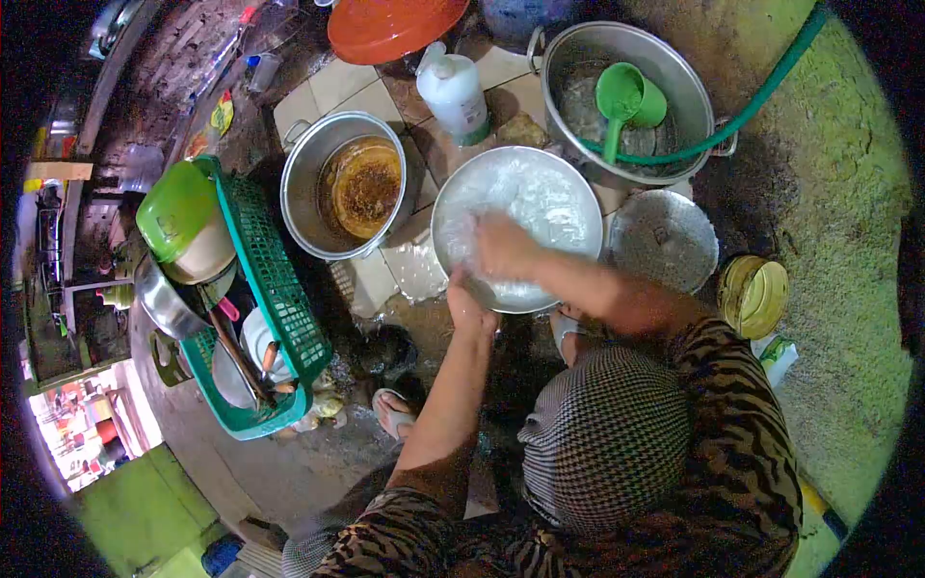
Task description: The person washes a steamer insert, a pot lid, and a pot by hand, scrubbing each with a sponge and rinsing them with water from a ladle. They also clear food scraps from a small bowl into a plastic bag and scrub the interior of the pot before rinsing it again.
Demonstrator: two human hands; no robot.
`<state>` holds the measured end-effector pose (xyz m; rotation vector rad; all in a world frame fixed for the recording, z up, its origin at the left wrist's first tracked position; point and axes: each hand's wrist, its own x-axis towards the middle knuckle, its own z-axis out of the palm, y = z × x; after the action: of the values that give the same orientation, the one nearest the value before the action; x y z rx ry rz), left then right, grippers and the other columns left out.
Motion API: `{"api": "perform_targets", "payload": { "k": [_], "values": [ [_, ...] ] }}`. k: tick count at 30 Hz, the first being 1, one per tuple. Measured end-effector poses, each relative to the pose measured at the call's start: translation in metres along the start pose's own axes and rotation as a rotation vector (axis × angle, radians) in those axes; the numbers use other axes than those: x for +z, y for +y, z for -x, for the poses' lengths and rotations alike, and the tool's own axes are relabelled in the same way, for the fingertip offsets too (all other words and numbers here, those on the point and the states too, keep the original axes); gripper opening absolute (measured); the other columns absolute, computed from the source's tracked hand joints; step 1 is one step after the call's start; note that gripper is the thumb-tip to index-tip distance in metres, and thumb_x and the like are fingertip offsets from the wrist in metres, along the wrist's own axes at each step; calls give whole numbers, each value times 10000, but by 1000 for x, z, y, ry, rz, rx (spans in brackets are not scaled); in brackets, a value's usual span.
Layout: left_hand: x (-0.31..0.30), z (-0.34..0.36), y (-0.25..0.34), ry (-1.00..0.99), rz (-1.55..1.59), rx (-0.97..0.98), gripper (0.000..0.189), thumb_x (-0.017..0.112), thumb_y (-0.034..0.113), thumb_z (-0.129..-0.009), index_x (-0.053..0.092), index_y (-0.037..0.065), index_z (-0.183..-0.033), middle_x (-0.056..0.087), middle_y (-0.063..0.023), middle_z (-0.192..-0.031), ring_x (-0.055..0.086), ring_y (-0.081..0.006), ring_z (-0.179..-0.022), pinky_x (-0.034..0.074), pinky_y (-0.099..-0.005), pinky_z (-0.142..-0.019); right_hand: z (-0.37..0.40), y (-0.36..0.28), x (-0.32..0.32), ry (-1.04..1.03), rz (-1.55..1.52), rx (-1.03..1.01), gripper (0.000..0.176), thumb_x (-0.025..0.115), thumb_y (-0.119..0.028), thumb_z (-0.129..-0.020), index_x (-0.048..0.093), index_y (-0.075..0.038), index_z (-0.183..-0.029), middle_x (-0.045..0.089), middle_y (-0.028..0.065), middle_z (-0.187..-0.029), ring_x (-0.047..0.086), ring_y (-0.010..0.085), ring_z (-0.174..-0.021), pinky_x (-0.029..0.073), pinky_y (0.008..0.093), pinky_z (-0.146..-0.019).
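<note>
A wide, shallow metal basin (549, 217), wet and whitish inside, is tilted in front of me. My left hand (470, 303) grips its near rim at the lower left, fingers closed round the edge. Over the left part of the basin's inside is my right hand (503, 249), smeared by motion; its fingers and anything under them cannot be made out. A deep metal pot (299, 197) with a brown-stained bottom stands to the left. Beyond the basin is a whitish bottle (453, 94) with greenish liquid low in it.
A large pot (703, 96) holds a green dipper (631, 96) and a green hose (761, 96). At right lie a round grey metal piece (663, 241) and a yellowish tin (754, 297). A teal basket (260, 260) of dishes stands left; an orange basin (395, 27) is at top.
</note>
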<state>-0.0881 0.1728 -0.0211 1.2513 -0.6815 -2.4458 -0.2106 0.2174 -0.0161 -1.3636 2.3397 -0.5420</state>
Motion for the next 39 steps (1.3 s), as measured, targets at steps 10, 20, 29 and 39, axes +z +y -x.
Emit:
{"api": "perform_targets", "payload": {
  "k": [10,20,29,39],
  "values": [
    [47,16,51,42,-1019,1113,408,626,33,-707,532,1,-1102,568,-136,-1040,538,-264,-968,414,-344,-863,18,112,-126,908,-546,345,239,528,-251,-879,610,-32,-832,610,86,-768,606,212,-717,477,317,-640],
    [35,-12,42,70,-510,425,388,426,331,-926,478,14,-1144,544,-110,-1048,522,-235,-947,420,-356,-860,-11,289,-107,464,-933,1029,465,521,-486,-833,501,-59,-1015,512,57,-672,531,224,-596,490,466,-638],
    [27,-25,20,151,91,-87,483,433,396,-910,409,63,-1259,475,-107,-1239,465,-302,-1128,360,-472,-971,-34,285,-100,530,-1137,746,354,466,-397,-877,542,-59,-952,579,86,-757,545,232,-650,442,436,-628],
    [39,-55,15,200,95,-22,290,499,238,-866,498,57,-1094,567,-74,-941,560,-239,-892,477,-378,-768,79,163,-165,193,-1000,608,222,541,-294,-863,522,-73,-856,470,-10,-591,419,80,-450,341,240,-419]
  ]
}}
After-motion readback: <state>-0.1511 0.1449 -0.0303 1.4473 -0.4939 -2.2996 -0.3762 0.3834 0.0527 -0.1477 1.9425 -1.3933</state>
